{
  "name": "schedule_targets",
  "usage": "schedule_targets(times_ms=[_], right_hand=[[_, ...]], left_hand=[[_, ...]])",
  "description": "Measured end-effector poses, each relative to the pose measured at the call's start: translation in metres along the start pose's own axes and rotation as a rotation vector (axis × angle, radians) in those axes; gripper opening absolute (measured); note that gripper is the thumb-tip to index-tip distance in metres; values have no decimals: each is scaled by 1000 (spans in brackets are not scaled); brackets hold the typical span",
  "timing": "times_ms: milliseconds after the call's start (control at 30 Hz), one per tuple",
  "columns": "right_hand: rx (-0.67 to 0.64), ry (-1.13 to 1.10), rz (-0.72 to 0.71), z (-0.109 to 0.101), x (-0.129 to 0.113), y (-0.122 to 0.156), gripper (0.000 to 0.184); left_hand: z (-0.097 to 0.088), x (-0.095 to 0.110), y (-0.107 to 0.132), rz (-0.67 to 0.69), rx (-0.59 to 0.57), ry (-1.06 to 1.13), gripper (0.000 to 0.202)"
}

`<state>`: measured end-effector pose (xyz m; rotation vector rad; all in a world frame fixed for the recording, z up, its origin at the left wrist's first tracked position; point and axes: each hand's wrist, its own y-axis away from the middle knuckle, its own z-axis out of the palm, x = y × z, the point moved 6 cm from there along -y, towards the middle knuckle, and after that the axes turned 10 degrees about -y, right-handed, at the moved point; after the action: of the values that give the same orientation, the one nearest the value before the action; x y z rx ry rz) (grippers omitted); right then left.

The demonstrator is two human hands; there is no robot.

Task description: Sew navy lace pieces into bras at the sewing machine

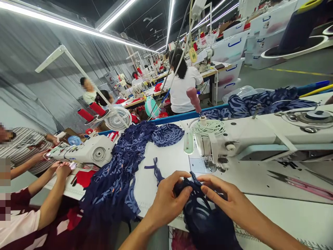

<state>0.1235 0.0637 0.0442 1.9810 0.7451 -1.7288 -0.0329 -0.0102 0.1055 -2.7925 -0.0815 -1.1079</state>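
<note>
My left hand (171, 196) pinches the edge of a navy patterned bra (199, 208) between thumb and fingers. On the other side, my right hand (225, 194) grips the same edge, and a short folded bit of fabric stands up between the two hands. The rounded body of the bra hangs below them over the table's front edge. Just beyond my fingers are the needle and presser foot (209, 163) of a white sewing machine (249, 135). A narrow navy strap (156, 170) lies on the table by my left hand.
A heap of navy patterned pieces (117, 166) covers the table's left side and hangs off its edge. Pink-handled scissors (299, 184) lie at right. More fabric (260, 100) sits behind the machine. Co-workers' hands (62, 168) work at another machine (88, 152) on the left.
</note>
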Motion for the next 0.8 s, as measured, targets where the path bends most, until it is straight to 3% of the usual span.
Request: schedule_targets(times_ms=[300,400,500,600,700,800], right_hand=[[19,-3,-228,7,-18,-5,27],[70,59,-242,5,-20,-1,26],[68,114,-301,4,-24,2,29],[39,84,-232,4,-21,0,31],[7,-36,-88,8,-12,-5,33],[-25,-206,13,15,-5,-10,35]], left_hand=[[-4,-2,4,104,194,-51,17],[-6,2,8,165,191,-52,18],[-7,-5,11,68,204,28,19],[-5,-14,12,-44,191,95,17],[-1,-16,12,-48,164,100,6],[0,-17,11,-73,164,99,16]])
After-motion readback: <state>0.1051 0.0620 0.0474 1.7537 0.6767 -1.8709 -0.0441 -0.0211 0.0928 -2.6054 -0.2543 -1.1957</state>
